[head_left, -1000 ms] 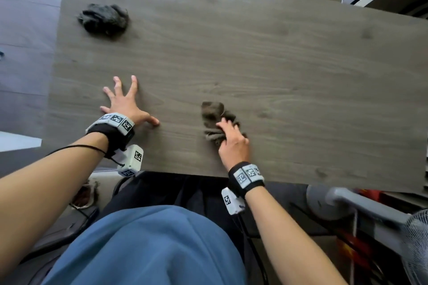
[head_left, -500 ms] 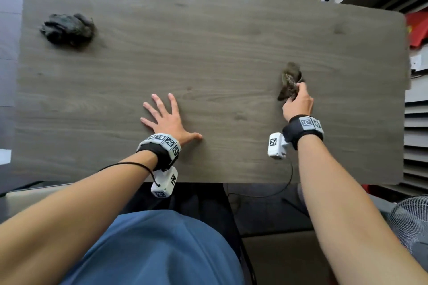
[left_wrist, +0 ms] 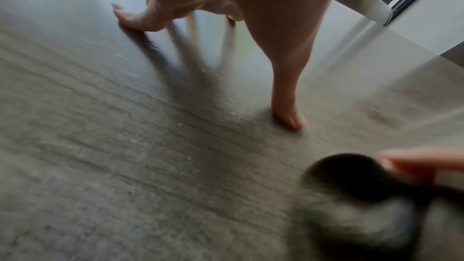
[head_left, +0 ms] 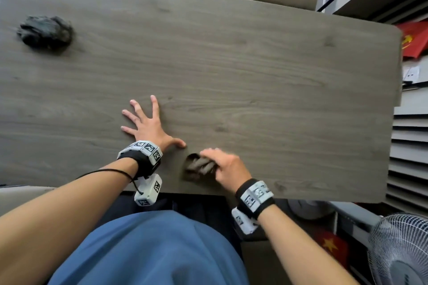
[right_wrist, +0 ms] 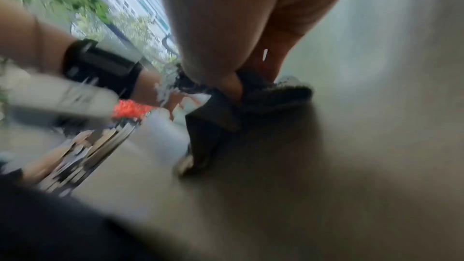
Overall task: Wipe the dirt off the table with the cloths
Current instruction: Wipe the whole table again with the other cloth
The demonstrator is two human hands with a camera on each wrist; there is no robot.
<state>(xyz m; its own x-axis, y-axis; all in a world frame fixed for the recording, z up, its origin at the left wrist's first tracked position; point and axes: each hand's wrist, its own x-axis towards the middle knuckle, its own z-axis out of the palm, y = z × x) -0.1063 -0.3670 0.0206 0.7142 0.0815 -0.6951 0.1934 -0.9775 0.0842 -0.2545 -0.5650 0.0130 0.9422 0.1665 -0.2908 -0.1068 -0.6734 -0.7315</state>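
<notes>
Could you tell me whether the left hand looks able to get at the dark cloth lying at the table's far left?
Probably yes: the left hand lies flat and holds nothing, and only bare table separates it from the dark cloth.

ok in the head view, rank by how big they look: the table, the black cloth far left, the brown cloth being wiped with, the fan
1. table, by far the largest.
2. fan, cut off by the frame and nearer the camera, so unsure.
3. black cloth.
4. brown cloth, partly hidden under the right hand; may really match the black one.
</notes>
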